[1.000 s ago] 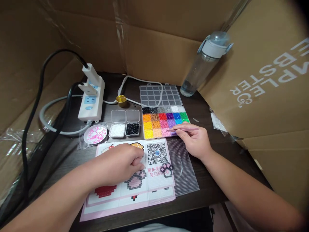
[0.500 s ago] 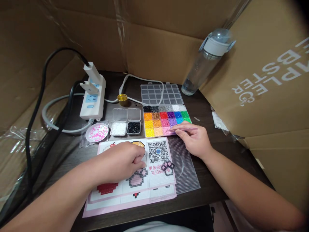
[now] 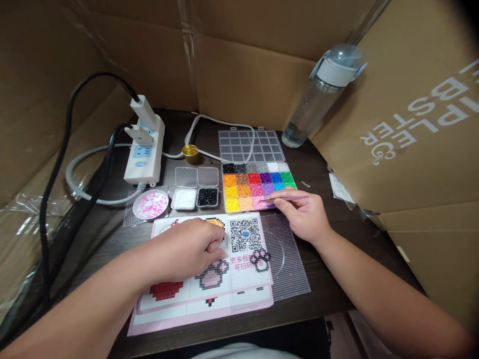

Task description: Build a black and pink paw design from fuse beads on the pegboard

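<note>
My right hand pinches a pair of pink tweezers held nearly level. The tweezer tips reach over the light-pink compartment of an open bead box sorted by colour; whether a bead is between them is too small to tell. My left hand is loosely curled, knuckles up, on a printed pattern sheet. Beside it on the sheet shows a printed pink paw. A black-and-pink bead paw outline lies to the right, its lower middle unfilled, on a clear pegboard that overlaps the sheet.
White beads and black beads sit in small lidded cases. Left of them is a dish of pink and white beads. Behind stand a power strip, a gold cup and a water bottle. Cardboard walls enclose the desk.
My right hand and the tweezers have shifted very slightly to the right, the tips still over the pink beads. My left hand has stayed in place.
</note>
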Demonstrator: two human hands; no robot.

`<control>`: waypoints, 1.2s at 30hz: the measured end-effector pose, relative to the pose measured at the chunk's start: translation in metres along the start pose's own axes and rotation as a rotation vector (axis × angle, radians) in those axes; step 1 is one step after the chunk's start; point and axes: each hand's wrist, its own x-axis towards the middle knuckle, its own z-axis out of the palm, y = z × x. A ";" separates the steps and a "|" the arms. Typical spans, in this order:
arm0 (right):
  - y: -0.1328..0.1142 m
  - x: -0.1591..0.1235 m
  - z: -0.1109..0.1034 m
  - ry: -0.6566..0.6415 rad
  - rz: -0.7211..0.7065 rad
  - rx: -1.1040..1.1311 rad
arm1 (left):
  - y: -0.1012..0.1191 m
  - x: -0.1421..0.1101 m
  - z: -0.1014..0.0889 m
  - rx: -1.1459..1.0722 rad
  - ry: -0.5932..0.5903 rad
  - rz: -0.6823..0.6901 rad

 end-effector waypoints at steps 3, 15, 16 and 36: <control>0.000 0.000 0.000 -0.014 -0.007 -0.005 | 0.001 0.000 0.000 0.010 -0.004 -0.010; 0.000 0.001 0.000 -0.012 0.003 -0.020 | -0.002 0.001 0.002 -0.013 0.013 -0.001; 0.000 0.001 0.000 -0.014 0.005 -0.021 | -0.002 0.001 0.002 -0.013 0.015 0.001; 0.000 0.001 -0.002 -0.010 0.014 -0.004 | -0.001 0.000 0.002 -0.019 0.014 0.003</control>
